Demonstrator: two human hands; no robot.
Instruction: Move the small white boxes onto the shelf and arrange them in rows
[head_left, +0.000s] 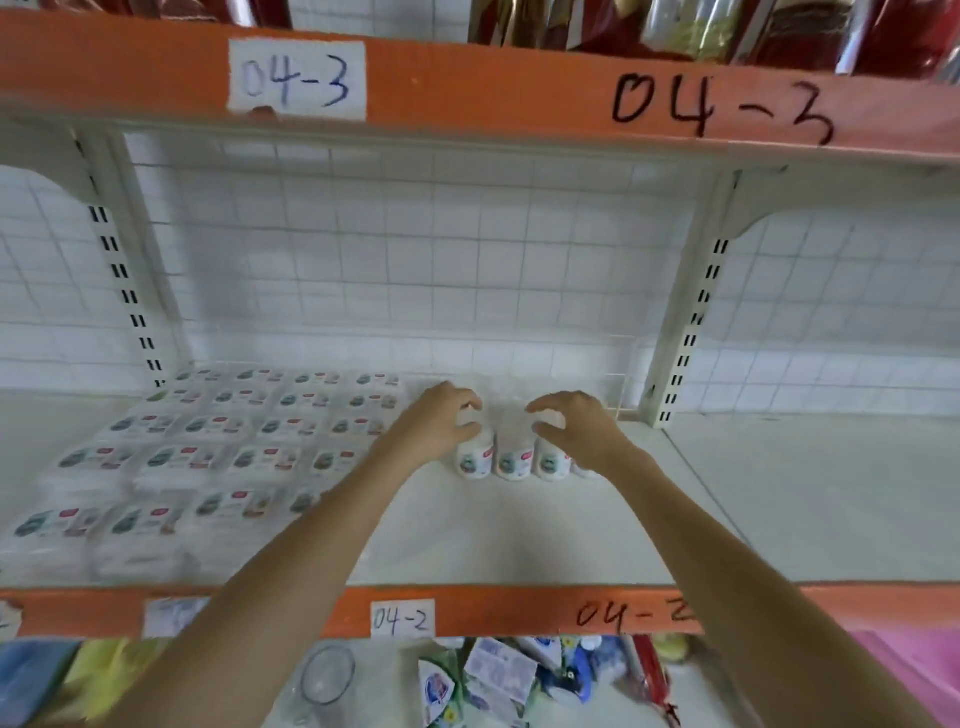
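Several small white boxes (236, 431) with green and red labels lie flat in neat rows on the left half of the white shelf (519, 535). A short row of upright white boxes (511, 460) stands at the shelf's middle back. My left hand (439, 418) curls its fingers round the top of the leftmost upright box (474, 460). My right hand (574, 423) hovers with curled fingers over the right end of that row, touching or nearly touching the rightmost box (551, 461); its grip is blurred.
The orange beam (493, 91) of the shelf above, marked 04-3, hangs overhead. An orange front lip (498, 608) marked 04-2 edges this shelf. White uprights (680, 332) flank the bay. Loose packages (493, 675) lie on the level below.
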